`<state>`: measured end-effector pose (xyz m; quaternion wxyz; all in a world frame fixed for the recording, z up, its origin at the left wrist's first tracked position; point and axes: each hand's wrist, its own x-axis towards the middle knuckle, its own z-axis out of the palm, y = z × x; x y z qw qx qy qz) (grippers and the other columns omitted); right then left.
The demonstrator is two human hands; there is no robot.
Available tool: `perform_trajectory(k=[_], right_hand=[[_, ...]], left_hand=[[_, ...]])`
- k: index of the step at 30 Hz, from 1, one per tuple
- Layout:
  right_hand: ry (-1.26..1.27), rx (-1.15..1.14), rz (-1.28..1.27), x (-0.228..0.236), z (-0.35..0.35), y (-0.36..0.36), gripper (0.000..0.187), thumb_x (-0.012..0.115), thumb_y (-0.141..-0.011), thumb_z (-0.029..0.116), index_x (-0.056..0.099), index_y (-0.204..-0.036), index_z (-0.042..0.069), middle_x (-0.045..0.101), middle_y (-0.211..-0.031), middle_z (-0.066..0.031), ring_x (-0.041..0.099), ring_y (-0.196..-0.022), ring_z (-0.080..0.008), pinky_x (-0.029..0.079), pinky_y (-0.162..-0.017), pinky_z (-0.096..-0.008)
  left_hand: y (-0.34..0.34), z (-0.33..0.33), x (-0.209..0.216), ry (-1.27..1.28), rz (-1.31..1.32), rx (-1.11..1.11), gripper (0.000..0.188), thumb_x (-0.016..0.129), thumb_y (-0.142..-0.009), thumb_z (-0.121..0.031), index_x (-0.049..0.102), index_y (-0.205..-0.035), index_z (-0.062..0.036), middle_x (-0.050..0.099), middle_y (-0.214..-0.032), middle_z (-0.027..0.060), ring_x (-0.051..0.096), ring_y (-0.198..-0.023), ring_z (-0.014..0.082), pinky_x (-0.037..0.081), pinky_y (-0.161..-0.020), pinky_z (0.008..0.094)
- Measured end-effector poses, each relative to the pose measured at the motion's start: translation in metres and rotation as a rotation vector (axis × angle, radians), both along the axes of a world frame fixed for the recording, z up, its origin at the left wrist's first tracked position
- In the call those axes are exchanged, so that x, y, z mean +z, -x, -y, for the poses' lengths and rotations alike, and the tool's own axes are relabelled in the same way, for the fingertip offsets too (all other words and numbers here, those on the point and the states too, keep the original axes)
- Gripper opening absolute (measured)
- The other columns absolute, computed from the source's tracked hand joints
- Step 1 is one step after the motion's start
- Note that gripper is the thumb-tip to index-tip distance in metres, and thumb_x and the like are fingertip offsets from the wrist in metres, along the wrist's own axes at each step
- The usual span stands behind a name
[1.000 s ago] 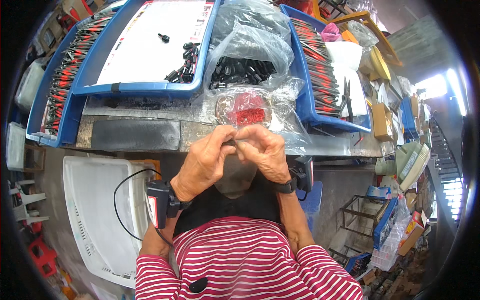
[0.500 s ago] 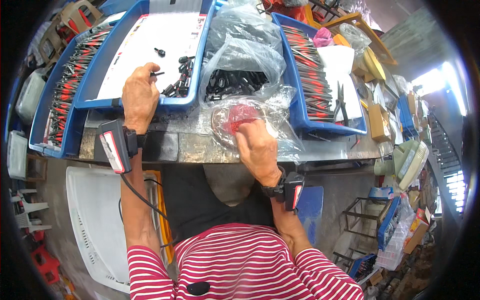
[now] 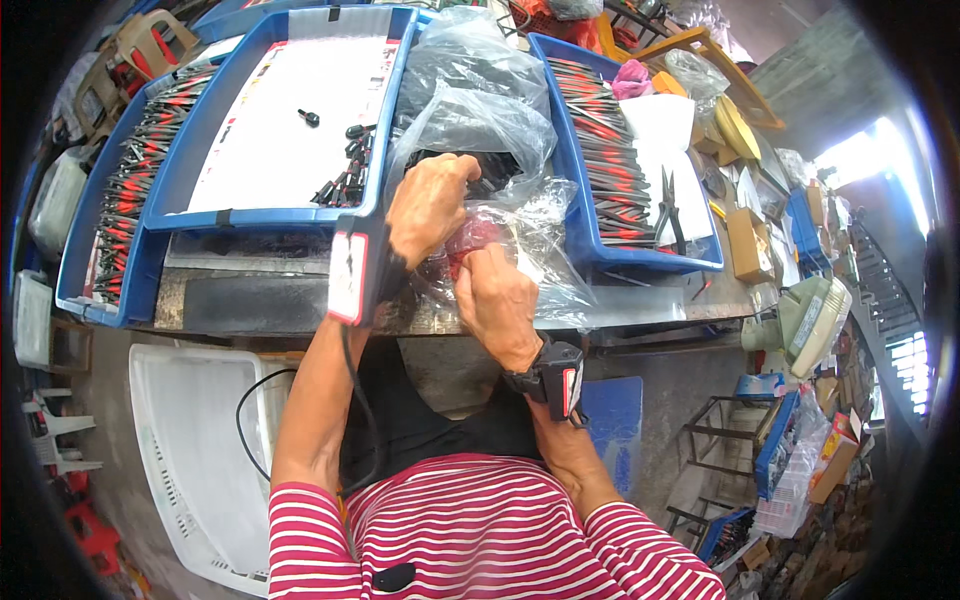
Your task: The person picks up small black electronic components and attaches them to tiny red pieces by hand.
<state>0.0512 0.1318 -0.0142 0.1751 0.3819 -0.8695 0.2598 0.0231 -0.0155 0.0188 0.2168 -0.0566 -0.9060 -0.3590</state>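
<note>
My left hand (image 3: 432, 205) is at the mouth of a clear plastic bag (image 3: 470, 110) of small black parts (image 3: 495, 172). Its fingers are bent together; anything between them is hidden. Just to its right, my right hand (image 3: 500, 305) has its fingertips pinched at a heap of small red pieces (image 3: 474, 232) under or in clear plastic film (image 3: 545, 250); what it grips cannot be made out. Left of the bag stands a blue tray (image 3: 225, 217) lined with white paper. Several black knob-like pieces (image 3: 350, 180) are clustered at its right side, and one black piece (image 3: 309, 117) lies apart.
Narrow blue trays of red-and-black slender tools stand at the far left (image 3: 125, 190) and right (image 3: 605, 150). Black pliers (image 3: 670, 215) rest in the right one. The worktable's front edge (image 3: 250, 322) runs below my hands. A white plastic basket (image 3: 185, 450) sits below at left.
My left hand has moved right from the paper-lined tray, where it held a small black piece, to the bag of black parts. My right hand stays at the red pieces, shifted slightly.
</note>
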Motion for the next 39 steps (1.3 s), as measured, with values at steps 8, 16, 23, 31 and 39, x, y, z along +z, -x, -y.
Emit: perform_trajectory(k=[8,16,23,31,39], right_hand=[[0.281,-0.011,0.113,-0.002,-0.005,0.002,0.006,0.057,-0.072,0.001,0.053,-0.077,0.003,0.052,-0.069,-0.0122,0.054,-0.057,-0.0284,0.042,-0.051,-0.0349],[0.627,0.038,0.648,0.007,-0.015,0.005,0.003,0.055,-0.08,0.002,0.055,-0.079,-0.001,0.051,-0.062,0.0002,0.043,-0.051,-0.0021,0.035,-0.045,-0.0186],[0.669,0.028,0.766,0.008,-0.017,0.006,0.006,0.055,-0.082,0.003,0.056,-0.083,-0.002,0.052,-0.063,0.0033,0.044,-0.053,-0.0008,0.036,-0.047,-0.0165],[0.673,0.025,0.738,0.01,-0.015,0.003,0.006,0.057,-0.081,0.004,0.057,-0.084,-0.002,0.052,-0.063,0.0028,0.043,-0.052,-0.0004,0.035,-0.046,-0.0161],[0.684,0.037,0.725,0.01,-0.017,0.002,0.006,0.058,-0.08,0.003,0.058,-0.084,-0.001,0.053,-0.066,0.0038,0.04,-0.053,0.0003,0.033,-0.046,-0.0149]], left_hand=[[0.02,-0.004,-0.022,0.204,0.085,-0.01,0.02,0.054,-0.072,-0.002,0.06,-0.091,-0.004,0.058,-0.085,0.0149,0.057,-0.081,0.0321,0.045,-0.071,0.0391],[0.015,-0.005,-0.016,0.124,0.12,-0.028,0.016,0.059,-0.076,-0.013,0.057,-0.089,-0.0045,0.056,-0.08,0.0149,0.057,-0.079,0.0325,0.044,-0.066,0.0399],[0.017,-0.011,-0.027,0.002,-0.018,0.081,0.014,0.062,-0.071,-0.009,0.054,-0.078,0.0002,0.055,-0.063,0.017,0.057,-0.063,0.0335,0.043,-0.057,0.0394],[0.004,-0.011,-0.022,-0.335,-0.126,0.196,0.024,0.052,-0.073,0.003,0.055,-0.097,0.001,0.055,-0.071,0.0097,0.055,-0.06,0.0172,0.045,-0.058,0.0284],[-0.059,-0.026,0.003,-0.448,-0.322,0.174,0.018,0.051,-0.077,0.001,0.057,-0.094,0.0033,0.056,-0.085,0.0162,0.057,-0.077,0.0269,0.045,-0.068,0.032]])
